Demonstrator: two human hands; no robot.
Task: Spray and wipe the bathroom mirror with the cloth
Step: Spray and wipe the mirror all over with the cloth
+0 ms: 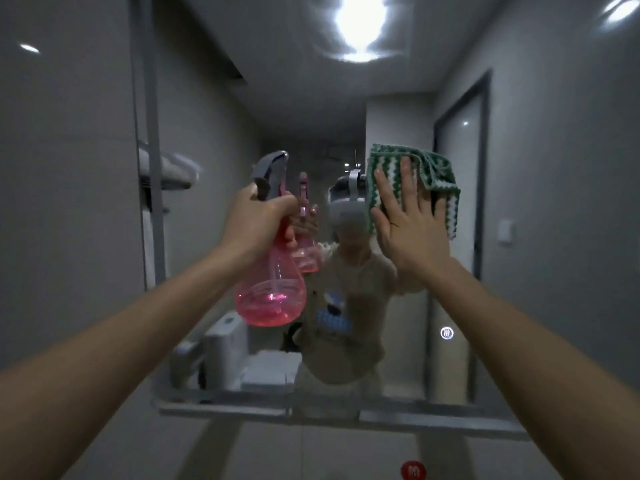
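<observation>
The bathroom mirror (398, 98) fills the wall ahead and reflects a person and both of my arms. My left hand (258, 221) is wrapped around the neck of a pink spray bottle (272, 292) with a grey trigger head, held upright close to the glass and a little pink liquid in its base. My right hand (408, 223) lies flat with fingers spread, pressing a green and white cloth (436, 174) against the mirror at head height. One corner of the cloth hangs down to the right of my fingers.
A narrow grey shelf (433, 419) runs along the mirror's lower edge. A small round lit button (446, 333) glows on the glass at lower right. A ceiling lamp glares in the reflection at the top. Grey tiled walls flank the mirror.
</observation>
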